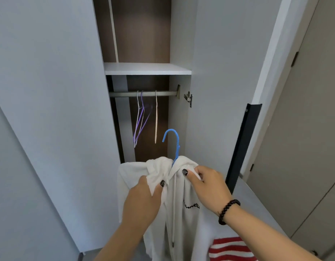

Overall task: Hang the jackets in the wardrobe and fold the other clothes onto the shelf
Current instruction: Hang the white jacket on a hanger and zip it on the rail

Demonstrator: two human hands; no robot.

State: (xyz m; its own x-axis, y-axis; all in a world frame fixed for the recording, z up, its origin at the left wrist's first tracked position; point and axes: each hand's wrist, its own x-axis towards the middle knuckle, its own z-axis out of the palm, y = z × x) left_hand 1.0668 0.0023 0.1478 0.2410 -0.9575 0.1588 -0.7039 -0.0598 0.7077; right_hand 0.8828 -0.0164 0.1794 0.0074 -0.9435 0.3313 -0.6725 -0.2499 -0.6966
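Note:
A white hooded jacket point(183, 221) with a drawstring and small black lettering hangs on a blue hanger point(173, 142), whose hook points left just below the wardrobe rail point(144, 94). My left hand point(144, 200) grips the jacket's left collar and hood fabric. Near the hanger's neck, my right hand point(206, 183) pinches the right collar. Both hands hold the jacket up in front of the open wardrobe. A white shelf point(147, 69) sits above the rail.
Three thin hangers point(142, 119), white, purple and pale, hang on the rail's left part. An open wardrobe door point(219, 72) stands to the right, another door panel point(50, 91) to the left. A red and white striped garment point(230, 249) lies at the bottom right.

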